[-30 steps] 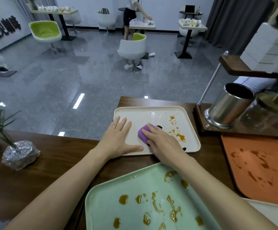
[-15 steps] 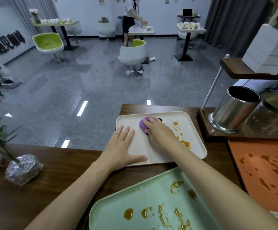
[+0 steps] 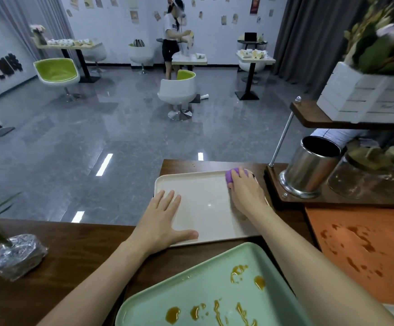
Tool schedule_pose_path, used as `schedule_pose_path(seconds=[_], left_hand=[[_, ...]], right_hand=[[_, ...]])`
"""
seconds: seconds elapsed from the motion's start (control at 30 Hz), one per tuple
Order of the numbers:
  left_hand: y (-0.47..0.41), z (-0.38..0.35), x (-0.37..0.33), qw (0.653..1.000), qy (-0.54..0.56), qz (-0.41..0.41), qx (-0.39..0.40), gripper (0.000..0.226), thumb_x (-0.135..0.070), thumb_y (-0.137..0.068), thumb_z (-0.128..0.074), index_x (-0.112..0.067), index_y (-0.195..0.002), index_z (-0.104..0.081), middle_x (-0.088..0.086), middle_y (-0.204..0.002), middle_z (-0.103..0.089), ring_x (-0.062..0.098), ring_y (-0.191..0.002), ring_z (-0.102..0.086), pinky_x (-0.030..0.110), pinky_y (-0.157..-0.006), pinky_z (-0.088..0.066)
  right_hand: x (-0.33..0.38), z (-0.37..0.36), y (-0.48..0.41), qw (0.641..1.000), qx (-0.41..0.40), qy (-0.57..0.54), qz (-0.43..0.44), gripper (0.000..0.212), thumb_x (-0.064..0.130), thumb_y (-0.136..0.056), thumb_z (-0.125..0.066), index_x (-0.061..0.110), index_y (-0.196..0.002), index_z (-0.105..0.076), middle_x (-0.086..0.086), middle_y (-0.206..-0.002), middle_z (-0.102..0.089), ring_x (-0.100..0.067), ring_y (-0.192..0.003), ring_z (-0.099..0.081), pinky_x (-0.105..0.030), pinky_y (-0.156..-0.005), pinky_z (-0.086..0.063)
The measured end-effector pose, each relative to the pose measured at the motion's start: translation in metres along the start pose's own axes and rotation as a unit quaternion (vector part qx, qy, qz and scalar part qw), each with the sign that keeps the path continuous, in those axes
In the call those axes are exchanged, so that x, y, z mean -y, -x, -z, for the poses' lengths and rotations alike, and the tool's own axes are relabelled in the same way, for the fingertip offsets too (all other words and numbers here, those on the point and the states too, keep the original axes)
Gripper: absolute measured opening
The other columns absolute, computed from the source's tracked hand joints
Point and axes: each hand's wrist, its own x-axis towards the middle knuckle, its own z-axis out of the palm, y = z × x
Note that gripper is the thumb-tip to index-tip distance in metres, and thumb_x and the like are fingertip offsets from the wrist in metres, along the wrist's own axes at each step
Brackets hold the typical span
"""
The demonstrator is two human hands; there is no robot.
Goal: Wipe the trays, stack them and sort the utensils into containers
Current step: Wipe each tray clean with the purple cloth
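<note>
- Cream tray (image 3: 200, 208) at frame centre on the desk (image 3: 73, 250); visible surface looks clean.
- Left hand (image 3: 161, 221) spread flat on its near-left corner, likely bracing against sliding.
- Right hand (image 3: 246, 191) clamped on purple cloth (image 3: 232, 175) at far-right corner.
- Green tray (image 3: 191, 288) and orange tray (image 3: 355, 243), lower frame, both sauce-stained.

Left hand (image 3: 161, 220) flat, fingers spread, palm down; right hand (image 3: 246, 192) reached forward, fingers curled, gripping.
</note>
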Motion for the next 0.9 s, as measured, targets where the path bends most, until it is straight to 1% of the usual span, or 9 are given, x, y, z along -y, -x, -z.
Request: schedule_pose_path(seconds=[0.07, 0.13, 0.23, 0.33, 0.47, 0.53, 0.63, 0.77, 0.9], left_hand=[[0.000, 0.001, -0.001, 1.000, 0.005, 0.001, -0.002, 0.132, -0.102, -0.061, -0.031, -0.026, -0.164, -0.001, -0.008, -0.170, 0.013, 0.015, -0.155, 0.021, 0.038, -0.125, 0.008], [0.000, 0.001, -0.001, 1.000, 0.004, 0.004, 0.001, 0.131, -0.101, -0.063, -0.035, -0.026, -0.164, -0.001, -0.008, -0.170, 0.012, 0.015, -0.155, 0.021, 0.039, -0.125, 0.008], [-0.001, 0.000, -0.002, 1.000, 0.003, 0.002, -0.004, 0.128, -0.097, -0.068, -0.043, -0.024, -0.164, -0.003, -0.007, -0.171, 0.010, 0.016, -0.155, 0.020, 0.038, -0.126, 0.007], [-0.002, 0.000, -0.002, 1.000, -0.006, -0.005, -0.005, 0.132, -0.100, -0.063, -0.034, -0.022, -0.164, -0.003, -0.006, -0.171, 0.009, 0.016, -0.156, 0.018, 0.037, -0.126, 0.007], [-0.001, 0.000, 0.000, 1.000, 0.004, -0.004, -0.008, 0.136, -0.102, -0.058, -0.029, -0.022, -0.164, -0.005, -0.006, -0.171, 0.007, 0.016, -0.156, 0.014, 0.036, -0.126, 0.006], [-0.001, -0.001, -0.001, 1.000, 0.006, 0.000, -0.008, 0.136, -0.103, -0.057, -0.030, -0.023, -0.164, -0.005, -0.007, -0.171, 0.006, 0.016, -0.157, 0.013, 0.036, -0.126, 0.005], [0.000, 0.000, -0.002, 1.000, 0.003, 0.007, -0.006, 0.129, -0.099, -0.066, -0.040, -0.024, -0.164, -0.004, -0.007, -0.171, 0.007, 0.017, -0.157, 0.015, 0.037, -0.126, 0.005], [0.001, 0.001, -0.003, 1.000, 0.004, 0.006, -0.009, 0.125, -0.096, -0.071, -0.044, -0.024, -0.164, -0.003, -0.007, -0.171, 0.009, 0.017, -0.156, 0.017, 0.038, -0.126, 0.005], [0.002, 0.001, -0.003, 1.000, -0.006, 0.004, -0.007, 0.124, -0.096, -0.072, -0.042, -0.023, -0.164, -0.003, -0.007, -0.171, 0.009, 0.018, -0.156, 0.017, 0.040, -0.127, 0.005]], right_hand=[[0.010, -0.003, 0.000, 1.000, -0.002, 0.016, 0.006, 0.015, 0.013, -0.094, -0.045, 0.016, -0.105, -0.054, -0.007, -0.112, -0.054, -0.031, -0.111, -0.049, -0.038, -0.098, -0.035], [0.027, -0.004, -0.001, 1.000, 0.003, -0.001, 0.005, 0.015, 0.012, -0.096, -0.044, 0.014, -0.108, -0.053, -0.007, -0.117, -0.051, -0.029, -0.116, -0.044, -0.035, -0.095, -0.032], [0.065, -0.015, -0.007, 0.998, 0.018, -0.013, 0.065, 0.021, 0.016, -0.098, -0.045, 0.011, -0.117, -0.053, -0.010, -0.127, -0.049, -0.031, -0.125, -0.040, -0.036, -0.101, -0.031], [0.090, -0.033, -0.016, 0.995, 0.054, -0.033, 0.080, 0.034, 0.025, -0.101, -0.043, 0.011, -0.132, -0.047, -0.011, -0.145, -0.041, -0.032, -0.136, -0.034, -0.036, -0.108, -0.032], [0.089, -0.036, -0.020, 0.994, 0.067, -0.027, 0.084, 0.040, 0.028, -0.103, -0.041, 0.014, -0.141, -0.041, -0.007, -0.154, -0.034, -0.030, -0.142, -0.030, -0.038, -0.106, -0.037], [0.075, -0.031, -0.017, 0.995, 0.059, -0.026, 0.082, 0.036, 0.025, -0.102, -0.042, 0.014, -0.137, -0.043, -0.006, -0.150, -0.036, -0.028, -0.138, -0.034, -0.037, -0.101, -0.039], [0.036, -0.014, -0.010, 0.998, 0.048, -0.031, 0.033, 0.022, 0.020, -0.100, -0.043, 0.017, -0.122, -0.047, -0.005, -0.139, -0.042, -0.028, -0.128, -0.040, -0.039, -0.092, -0.041], [0.000, 0.001, 0.001, 0.998, 0.060, 0.006, 0.015, 0.031, 0.017, -0.103, -0.042, 0.009, -0.132, -0.047, -0.012, -0.143, -0.043, -0.032, -0.134, -0.038, -0.040, -0.106, -0.035], [0.007, 0.009, 0.022, 0.997, 0.074, -0.013, 0.009, 0.044, 0.020, -0.105, -0.035, 0.007, -0.147, -0.037, -0.013, -0.157, -0.034, -0.031, -0.148, -0.024, -0.038, -0.120, -0.020]])
